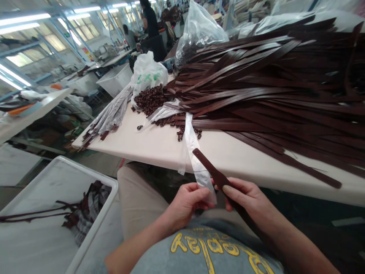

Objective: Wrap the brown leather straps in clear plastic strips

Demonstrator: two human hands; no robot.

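My left hand (194,198) pinches the lower end of a narrow white plastic sleeve (192,142), which runs up over the table's front edge. A dark brown leather strap (209,165) is gripped in my right hand (242,194), thumb on top and fingers beneath. Its narrowed tip, with a small hole, points up and left across the sleeve. The rest of the strap trails down under my right forearm. Both hands are close together over my lap. Beyond the sleeve lies a heap of small brown leather loops (151,101).
Many loose brown straps (256,87) pile over the right of the pale table (137,140). Sleeved straps (110,110) lie at its left end. Plastic bags (149,70) stand behind. A white bin (114,182) with bundled straps sits at lower left. People are in the background.
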